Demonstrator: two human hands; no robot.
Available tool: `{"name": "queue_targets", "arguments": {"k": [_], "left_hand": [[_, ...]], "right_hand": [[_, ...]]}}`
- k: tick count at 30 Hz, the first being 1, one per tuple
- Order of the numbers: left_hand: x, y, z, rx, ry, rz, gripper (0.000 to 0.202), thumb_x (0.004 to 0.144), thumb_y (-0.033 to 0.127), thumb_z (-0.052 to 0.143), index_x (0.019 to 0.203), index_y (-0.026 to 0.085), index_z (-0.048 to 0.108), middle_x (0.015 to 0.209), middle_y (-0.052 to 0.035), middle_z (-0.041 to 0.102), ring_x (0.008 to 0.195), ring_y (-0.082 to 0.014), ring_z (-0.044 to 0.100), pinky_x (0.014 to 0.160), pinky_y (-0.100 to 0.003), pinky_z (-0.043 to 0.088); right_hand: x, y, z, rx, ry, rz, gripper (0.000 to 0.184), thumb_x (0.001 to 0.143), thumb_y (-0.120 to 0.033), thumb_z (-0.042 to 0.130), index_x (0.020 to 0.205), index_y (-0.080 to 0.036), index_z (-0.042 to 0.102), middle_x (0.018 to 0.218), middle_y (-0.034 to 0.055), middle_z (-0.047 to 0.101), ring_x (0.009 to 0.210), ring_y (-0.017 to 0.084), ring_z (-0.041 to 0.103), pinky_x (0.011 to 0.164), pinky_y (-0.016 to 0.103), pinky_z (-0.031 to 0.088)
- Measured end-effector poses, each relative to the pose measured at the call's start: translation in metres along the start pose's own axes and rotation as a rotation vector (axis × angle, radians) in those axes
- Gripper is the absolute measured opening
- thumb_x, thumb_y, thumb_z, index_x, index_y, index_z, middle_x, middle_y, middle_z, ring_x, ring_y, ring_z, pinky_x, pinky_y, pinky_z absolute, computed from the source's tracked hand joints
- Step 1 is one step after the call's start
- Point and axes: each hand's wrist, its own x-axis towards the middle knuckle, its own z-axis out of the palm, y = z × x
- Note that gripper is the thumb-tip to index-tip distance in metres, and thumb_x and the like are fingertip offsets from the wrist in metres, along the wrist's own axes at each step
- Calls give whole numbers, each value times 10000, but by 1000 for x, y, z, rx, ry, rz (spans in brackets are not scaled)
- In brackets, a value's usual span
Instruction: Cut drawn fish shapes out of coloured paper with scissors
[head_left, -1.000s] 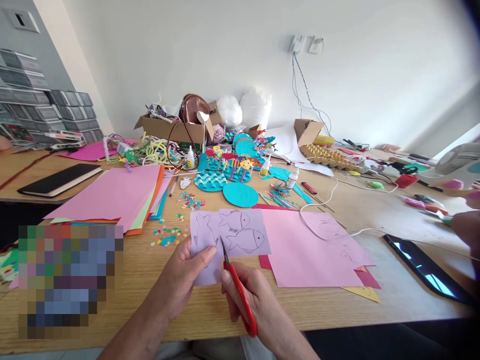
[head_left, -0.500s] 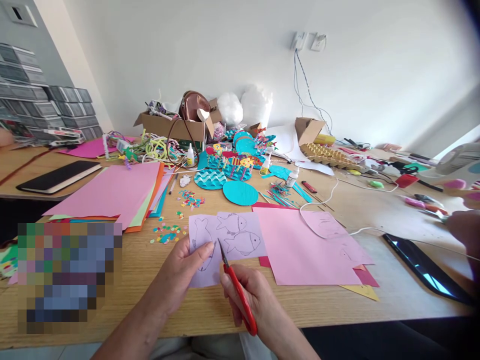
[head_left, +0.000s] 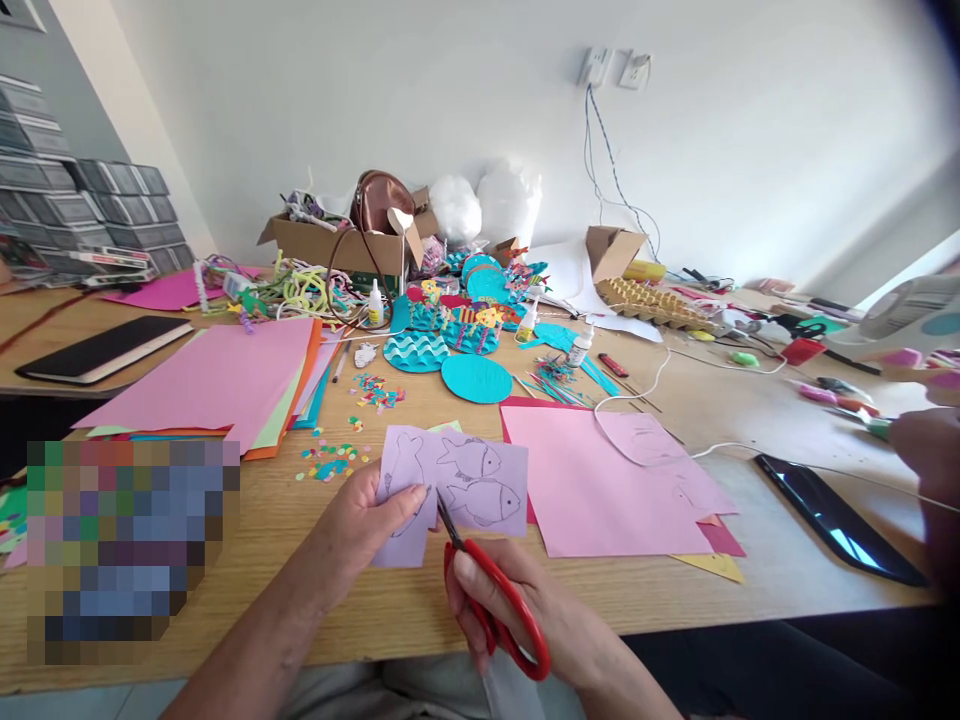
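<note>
A piece of purple paper (head_left: pixel 401 545) with fish drawn on it is pinched in my left hand (head_left: pixel 375 520), thumb on top. One fish outline stands upright under the thumb; two more lie sideways on the right part. My right hand (head_left: pixel 510 595) holds red-handled scissors (head_left: pixel 525 625), fingers in the loops. The dark blades point up and away, at the paper between the upright fish and the other two. Below the blades the sheet has a cut-away corner. Right of my hands lies a pink sheet (head_left: pixel 600 500) with faint pencil drawings.
Stacked coloured paper (head_left: pixel 202 380) and a black notebook (head_left: pixel 105 348) lie at left. Confetti (head_left: pixel 330 460), a turquoise oval (head_left: pixel 477 379) and glue bottles (head_left: pixel 579 346) sit ahead. A black tablet-like device (head_left: pixel 840 520) and white cable (head_left: pixel 652 390) are at right, near another person's hand (head_left: pixel 926 460).
The scissors' handles have swung to the right and spread apart, with the blades still at the paper. The paper's right part has tipped downward slightly. The whole view has shifted a little.
</note>
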Motion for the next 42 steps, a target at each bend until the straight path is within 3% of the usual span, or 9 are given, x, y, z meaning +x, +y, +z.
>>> {"name": "queue_targets", "arguments": {"k": [2,6,9,13,20,25,31,37,42], "left_hand": [[0,0,-1,-11,-17,-4,189,752,322,630,872,197,705,734,-36,701,686,-201,618,641,-278,480],[-2,3,1,-52,-74,-56,203,749,314,636,888,187,711,707,-36,704,643,-193,621,602,-268,480],[-3,5,4,-103,-88,-64,262,736,287,642,977,196,691,769,-37,722,697,-219,649,659,-305,501],[-2,4,5,-79,-46,-68,197,723,275,633,894,206,700,696,-12,705,636,-189,626,603,-269,480],[0,0,2,22,-111,-145,241,718,297,589,894,158,678,659,-4,650,619,-182,583,586,-275,459],[1,-2,0,19,-154,-136,262,751,276,560,968,169,660,728,3,670,689,-180,596,631,-269,466],[0,-5,-1,-120,-214,-95,336,776,227,554,1104,202,624,911,-17,713,892,-208,622,806,-305,469],[-3,-5,3,-106,-213,-197,350,720,248,576,1056,182,649,860,-32,722,757,-216,646,680,-304,494],[-7,-5,9,-133,-227,-243,331,700,275,591,1003,162,664,790,-41,719,689,-212,644,638,-309,497]], "right_hand": [[-1,0,-2,-20,-13,13,490,861,-620,370,700,-174,495,494,-41,482,426,79,423,474,195,332],[0,-1,-3,-37,-7,-8,500,868,-617,356,699,-167,491,492,-39,474,433,80,433,461,195,320],[0,-2,-1,-59,24,-33,507,881,-602,343,658,-167,478,486,-36,473,435,75,416,466,195,319],[1,-4,3,-129,97,-27,512,883,-598,345,618,-173,451,491,-28,475,449,82,444,456,191,330],[5,2,5,-177,163,-16,500,877,-599,370,652,-166,482,477,-29,482,396,68,418,401,172,321],[7,7,7,-135,178,-18,488,858,-610,398,659,-173,480,483,-38,455,370,59,375,357,167,287],[10,11,9,-96,213,4,466,830,-596,467,604,-191,420,443,-59,392,340,62,358,326,176,243],[8,6,10,-169,208,-43,465,868,-547,441,578,-186,406,503,-29,460,461,91,459,441,191,348],[9,13,13,-113,211,-66,501,868,-599,382,591,-184,429,471,-26,461,422,85,433,419,195,328]]}}
